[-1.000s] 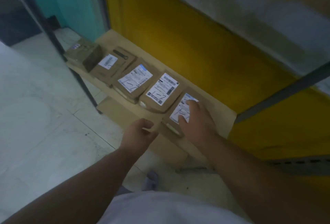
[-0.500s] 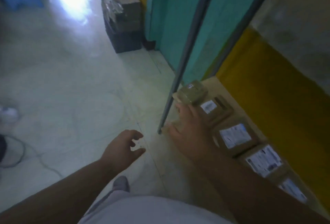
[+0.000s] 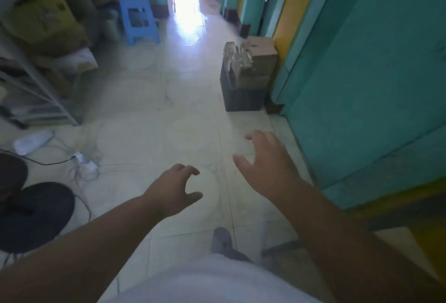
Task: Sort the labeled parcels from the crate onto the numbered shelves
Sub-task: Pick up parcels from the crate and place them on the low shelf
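Cardboard parcels [image 3: 259, 61] stick up out of the dark crate [image 3: 242, 96], which stands on the pale tiled floor [image 3: 156, 114] against the teal wall [image 3: 366, 73], well ahead of both your hands and a little to the right of your right hand [image 3: 268, 165]. That hand hangs above the floor with fingers spread, its grip holding nothing. Your left hand [image 3: 175, 188] hovers just beside it, lower, fingers loosely curled around nothing. Farther ahead and to the left of your left hand stands a blue plastic stool [image 3: 138, 19]. Motion blur softens the parcels, so you cannot read any labels.
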The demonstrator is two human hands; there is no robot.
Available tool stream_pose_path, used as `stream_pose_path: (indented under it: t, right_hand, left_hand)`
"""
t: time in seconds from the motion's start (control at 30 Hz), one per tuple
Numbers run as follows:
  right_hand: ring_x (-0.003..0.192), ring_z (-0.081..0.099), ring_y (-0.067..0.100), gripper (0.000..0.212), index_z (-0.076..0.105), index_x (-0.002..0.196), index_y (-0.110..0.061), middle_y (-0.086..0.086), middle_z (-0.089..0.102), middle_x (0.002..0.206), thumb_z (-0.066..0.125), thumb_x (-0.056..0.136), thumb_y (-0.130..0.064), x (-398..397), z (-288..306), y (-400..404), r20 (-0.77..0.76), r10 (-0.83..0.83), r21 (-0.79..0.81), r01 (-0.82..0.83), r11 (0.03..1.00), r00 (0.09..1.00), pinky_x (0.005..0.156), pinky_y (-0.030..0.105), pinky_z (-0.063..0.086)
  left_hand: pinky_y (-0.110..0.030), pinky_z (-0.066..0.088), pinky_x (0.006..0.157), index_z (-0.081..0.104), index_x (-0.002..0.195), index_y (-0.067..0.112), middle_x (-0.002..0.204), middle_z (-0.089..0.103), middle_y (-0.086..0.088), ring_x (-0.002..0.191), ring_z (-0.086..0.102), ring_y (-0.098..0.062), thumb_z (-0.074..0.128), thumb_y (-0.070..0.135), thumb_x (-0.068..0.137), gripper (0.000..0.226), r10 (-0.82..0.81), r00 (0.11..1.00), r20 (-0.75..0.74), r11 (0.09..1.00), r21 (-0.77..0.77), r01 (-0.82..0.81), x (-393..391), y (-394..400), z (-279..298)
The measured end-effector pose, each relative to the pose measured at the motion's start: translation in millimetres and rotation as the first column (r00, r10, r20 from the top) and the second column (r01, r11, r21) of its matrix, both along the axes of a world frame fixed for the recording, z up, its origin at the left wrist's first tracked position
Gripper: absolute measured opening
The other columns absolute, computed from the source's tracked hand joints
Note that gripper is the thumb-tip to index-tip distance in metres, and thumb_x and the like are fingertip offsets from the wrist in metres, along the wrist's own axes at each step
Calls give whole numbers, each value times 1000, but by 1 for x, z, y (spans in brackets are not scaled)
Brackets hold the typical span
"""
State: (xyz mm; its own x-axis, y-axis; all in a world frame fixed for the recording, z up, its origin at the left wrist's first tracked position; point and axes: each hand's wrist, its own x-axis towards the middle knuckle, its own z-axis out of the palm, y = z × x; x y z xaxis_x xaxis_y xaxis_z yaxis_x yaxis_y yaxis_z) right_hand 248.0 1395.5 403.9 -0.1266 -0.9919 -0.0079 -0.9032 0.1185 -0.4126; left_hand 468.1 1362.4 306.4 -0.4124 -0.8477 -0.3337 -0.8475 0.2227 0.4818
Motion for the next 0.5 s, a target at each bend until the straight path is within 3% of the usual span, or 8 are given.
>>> stream_pose_path:
  t: [0.3, 0.5]
  right_hand:
    - [123, 47, 18, 49, 46, 138, -27, -5, 52, 137, 57, 94, -45, 60, 13, -252, 26, 255, -79, -252, 965, 967, 100, 36, 43]
    - [117, 52, 16, 53, 42, 139, -31, -5, 57, 127, 61, 92, -44, 86, 5, -395, 99, 227, -73, -221, 973, 969, 95, 38, 49]
  left_hand:
    - [-31, 50, 97, 45, 142, 29, 135, 56, 3, 117, 57, -13, 73, 46, 86, 65, 351, 933, -79, 936, 20, -351, 67, -180, 9]
    - [-31, 53, 93, 45, 141, 31, 130, 61, 6, 108, 61, -13, 73, 49, 86, 65, 356, 932, -69, 934, 61, -353, 94, -336, -10]
